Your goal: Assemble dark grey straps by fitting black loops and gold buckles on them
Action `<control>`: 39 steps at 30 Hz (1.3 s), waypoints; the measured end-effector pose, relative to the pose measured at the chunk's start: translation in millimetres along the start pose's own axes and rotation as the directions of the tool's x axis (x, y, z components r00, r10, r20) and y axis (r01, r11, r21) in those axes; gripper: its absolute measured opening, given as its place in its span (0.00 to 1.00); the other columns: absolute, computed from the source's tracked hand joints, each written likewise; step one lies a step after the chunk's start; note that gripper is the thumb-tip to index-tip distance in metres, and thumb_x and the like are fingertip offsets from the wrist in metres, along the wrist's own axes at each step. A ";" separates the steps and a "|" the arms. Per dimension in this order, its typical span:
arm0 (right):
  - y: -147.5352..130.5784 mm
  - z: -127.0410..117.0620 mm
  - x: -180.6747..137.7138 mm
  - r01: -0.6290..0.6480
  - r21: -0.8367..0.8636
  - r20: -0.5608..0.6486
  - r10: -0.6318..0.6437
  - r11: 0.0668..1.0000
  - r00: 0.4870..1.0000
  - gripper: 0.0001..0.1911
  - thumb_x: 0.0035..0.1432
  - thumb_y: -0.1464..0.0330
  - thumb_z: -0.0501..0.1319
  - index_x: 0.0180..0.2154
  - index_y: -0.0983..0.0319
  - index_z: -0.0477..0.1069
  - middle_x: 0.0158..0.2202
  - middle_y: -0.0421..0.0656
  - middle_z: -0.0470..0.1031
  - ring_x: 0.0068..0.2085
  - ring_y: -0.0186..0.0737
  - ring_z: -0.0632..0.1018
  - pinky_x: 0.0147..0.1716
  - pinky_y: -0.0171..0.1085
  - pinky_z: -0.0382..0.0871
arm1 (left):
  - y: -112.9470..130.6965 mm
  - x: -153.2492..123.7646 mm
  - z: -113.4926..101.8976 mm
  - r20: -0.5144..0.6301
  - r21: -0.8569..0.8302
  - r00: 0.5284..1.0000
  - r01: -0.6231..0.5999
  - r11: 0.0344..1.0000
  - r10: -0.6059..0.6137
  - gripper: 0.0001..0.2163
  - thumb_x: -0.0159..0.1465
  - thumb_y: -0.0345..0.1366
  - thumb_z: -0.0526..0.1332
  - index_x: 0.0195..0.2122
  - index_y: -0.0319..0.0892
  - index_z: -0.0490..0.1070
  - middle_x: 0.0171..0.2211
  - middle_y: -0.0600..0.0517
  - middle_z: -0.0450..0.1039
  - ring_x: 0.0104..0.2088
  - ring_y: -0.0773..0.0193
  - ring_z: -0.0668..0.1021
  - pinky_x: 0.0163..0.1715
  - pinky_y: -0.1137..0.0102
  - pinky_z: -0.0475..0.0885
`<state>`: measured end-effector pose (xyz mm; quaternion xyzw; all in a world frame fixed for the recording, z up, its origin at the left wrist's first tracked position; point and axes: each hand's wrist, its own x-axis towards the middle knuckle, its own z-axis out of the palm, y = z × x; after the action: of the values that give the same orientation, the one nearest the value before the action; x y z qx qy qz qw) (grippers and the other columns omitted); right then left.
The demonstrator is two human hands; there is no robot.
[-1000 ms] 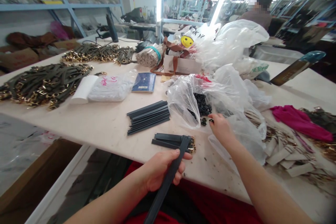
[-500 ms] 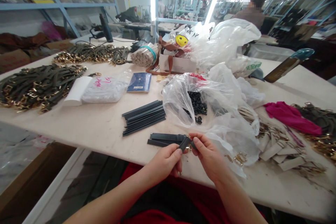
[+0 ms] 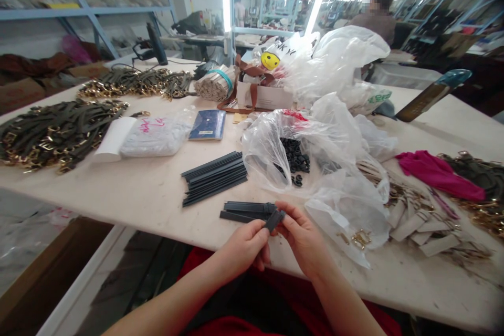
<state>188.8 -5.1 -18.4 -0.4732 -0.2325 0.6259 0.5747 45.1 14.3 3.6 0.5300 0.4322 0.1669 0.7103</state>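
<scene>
Over the table's front edge, my left hand [image 3: 249, 244] is closed around a short dark grey strap [image 3: 272, 221], which points up to the right. My right hand [image 3: 300, 235] pinches the strap's far end between thumb and fingers; whatever small piece is there is mostly hidden. Just behind my left hand lie a few dark straps [image 3: 241, 210], one with a band around it. Farther back is a pile of long dark strips [image 3: 214, 178]. A clear plastic bag [image 3: 260, 155] to its right lies open with small black loops [image 3: 294, 156] inside.
Gold buckles [image 3: 360, 239] lie on plastic at right, beside beige straps [image 3: 421, 220] and a magenta cloth [image 3: 437, 174]. Dark straps with gold hardware [image 3: 59, 131] fill the left. A blue booklet [image 3: 207, 125] and a bottle [image 3: 429, 97] stand farther back. Someone sits in the background [image 3: 380, 16].
My right hand has moved slightly left, and its fingertips are now against the strap's end. The small dark piece seen at its thumb before is largely covered. The view has shifted slightly.
</scene>
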 end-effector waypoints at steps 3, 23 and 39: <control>4.3 -2.7 0.7 0.035 -0.118 -0.015 -0.037 0.992 0.999 0.12 0.47 0.65 0.65 0.36 0.61 0.71 0.27 0.37 0.74 0.27 0.32 0.71 0.31 0.34 0.65 | -1.7 -0.9 -0.6 -0.010 0.011 1.000 -0.011 1.000 0.012 0.10 0.62 0.38 0.47 0.36 0.39 0.63 0.17 0.58 0.64 0.13 0.73 0.66 0.13 0.80 0.60; 20.2 1.4 -10.0 0.202 -0.219 -0.086 -0.225 0.955 0.971 0.11 0.48 0.62 0.64 0.34 0.59 0.72 0.34 0.41 0.76 0.37 0.40 0.74 0.41 0.42 0.67 | -11.9 -6.3 -6.0 0.018 0.280 0.999 -0.038 0.959 0.034 0.14 0.63 0.42 0.44 0.32 0.40 0.64 0.12 0.60 0.58 0.12 0.70 0.62 0.14 0.77 0.58; 14.2 -4.8 -13.9 0.215 -0.189 -0.098 -0.236 0.958 0.967 0.09 0.49 0.62 0.64 0.25 0.61 0.70 0.28 0.39 0.73 0.32 0.36 0.70 0.35 0.36 0.63 | 3.4 -6.1 -3.2 0.010 0.408 0.991 -0.126 0.904 0.134 0.14 0.63 0.38 0.46 0.30 0.39 0.68 0.12 0.60 0.57 0.16 0.70 0.63 0.19 0.76 0.56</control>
<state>184.4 -22.6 -27.9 -0.5294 -0.3048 0.5037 0.6108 39.8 13.3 9.2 0.6925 0.4276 0.1249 0.5675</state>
